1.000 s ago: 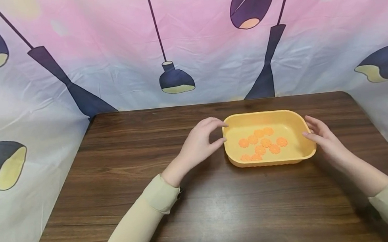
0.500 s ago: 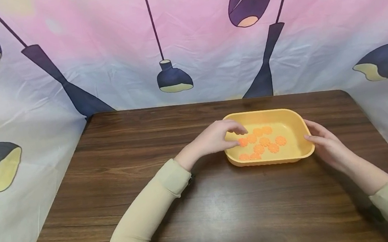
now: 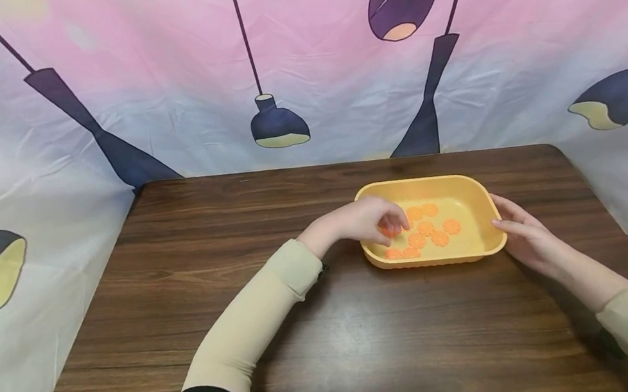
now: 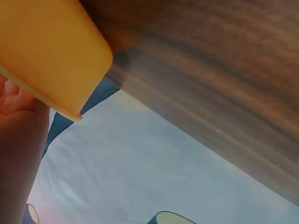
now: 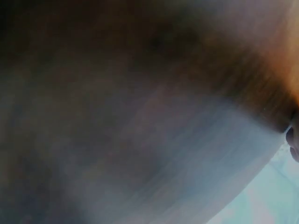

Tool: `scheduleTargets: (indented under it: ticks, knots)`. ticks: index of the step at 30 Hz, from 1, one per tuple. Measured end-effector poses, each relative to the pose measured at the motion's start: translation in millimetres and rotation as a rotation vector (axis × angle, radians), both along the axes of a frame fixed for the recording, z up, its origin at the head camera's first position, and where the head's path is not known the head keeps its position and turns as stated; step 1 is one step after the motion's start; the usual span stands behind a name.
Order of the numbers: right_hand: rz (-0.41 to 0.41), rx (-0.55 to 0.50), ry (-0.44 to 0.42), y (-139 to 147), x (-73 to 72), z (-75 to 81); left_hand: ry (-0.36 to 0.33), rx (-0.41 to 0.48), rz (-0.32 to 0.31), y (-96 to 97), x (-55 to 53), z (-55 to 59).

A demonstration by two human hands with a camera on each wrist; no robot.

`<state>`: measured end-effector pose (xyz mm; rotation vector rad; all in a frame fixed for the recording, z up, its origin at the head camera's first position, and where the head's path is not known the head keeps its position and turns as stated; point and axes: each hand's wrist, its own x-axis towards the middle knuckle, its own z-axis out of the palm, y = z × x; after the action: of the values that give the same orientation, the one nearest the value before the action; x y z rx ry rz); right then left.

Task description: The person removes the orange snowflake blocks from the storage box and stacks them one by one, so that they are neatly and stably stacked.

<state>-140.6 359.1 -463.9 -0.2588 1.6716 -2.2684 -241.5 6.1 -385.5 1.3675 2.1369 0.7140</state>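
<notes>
A yellow oblong basin [image 3: 437,259] stands on the table, with several flat, orange, flower-shaped pieces [image 3: 439,238] on its floor. My left hand [image 3: 371,218] reaches over its left rim, bent fingers pointing down among the leftmost pieces. Thumb and fingers stand apart there, with orange showing between them; contact with a piece is hard to make out. My right hand [image 3: 531,239] grips the right end of the basin, thumb over the rim and fingers outside. In the left wrist view the basin's outer wall [image 4: 56,51] hides the left fingertips. The right wrist view is mostly blur.
The dark wood-grain table [image 3: 331,343] reaches back to a hanging cloth [image 3: 319,40] printed with lamp shapes. The basin sits right of the table's middle, nearer its back edge.
My left hand has moved right, from beside the basin's left rim to over its inside, and its fingers have bent down toward the orange pieces. The right hand keeps its grip on the basin.
</notes>
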Motion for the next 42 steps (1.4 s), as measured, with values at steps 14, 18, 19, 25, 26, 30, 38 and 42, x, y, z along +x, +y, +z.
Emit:
scheduleTargets:
  ticks: [14,18,19,25,26,30,38,42]
  knots:
    - [0.033,-0.061,0.026,-5,1.4,-3.0,-0.033,-0.239,-0.044,19.1,-0.6,-2.1]
    - [0.031,-0.056,0.036,-6,2.3,-2.7,-0.014,-0.276,-0.047,22.3,-0.9,-4.8]
    - [0.03,-0.053,0.038,-6,2.5,-2.6,-0.007,-0.283,-0.049,23.0,-0.7,-5.0]
    - [0.019,-0.039,0.043,-5,2.9,-2.5,0.092,-0.315,-0.079,27.6,2.9,-9.2]
    - [0.018,-0.038,0.042,-5,3.1,-2.5,0.117,-0.322,-0.088,28.3,3.7,-10.0]
    - [0.014,-0.032,0.044,-3,3.6,-2.8,0.19,-0.351,-0.096,30.3,5.7,-13.2]
    - [0.009,-0.028,0.045,-3,3.8,-2.4,0.213,-0.362,-0.081,31.4,6.7,-14.2]
    - [0.013,-0.021,0.048,-3,3.7,-2.0,0.209,-0.368,-0.079,31.4,6.4,-14.3]
